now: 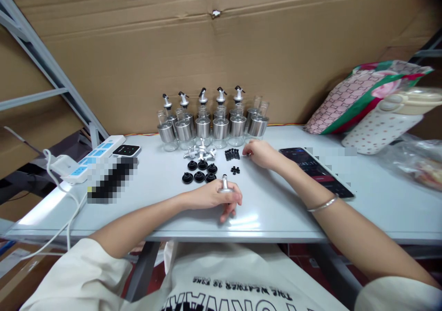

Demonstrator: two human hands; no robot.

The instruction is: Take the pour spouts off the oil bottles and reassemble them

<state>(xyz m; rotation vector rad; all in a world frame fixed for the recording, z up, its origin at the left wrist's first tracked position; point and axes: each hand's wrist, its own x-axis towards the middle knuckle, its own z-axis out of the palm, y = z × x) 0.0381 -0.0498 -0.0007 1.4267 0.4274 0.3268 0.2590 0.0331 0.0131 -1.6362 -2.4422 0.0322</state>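
Note:
My left hand (210,196) is closed round a silver pourer spout (225,184), its narrow tube pointing up. Just right of the black parts, my right hand (261,153) has its fingertips pinched at the tabletop; a small dark bit shows by them, too small to name. Beside it lie a row of black levers (232,154) and a cluster of tiny black caps (235,170). Several round black stoppers (199,176) are set in two rows beyond my left hand. Behind them is a pile of silver spouts (200,152).
Glass bottles with steel sleeves (202,127) stand at the back, the rear ones topped with pourers. A phone (317,173) lies under my right forearm. A power strip (96,156) is at left; a dotted flask (383,122) and a patterned bag (348,99) are at right.

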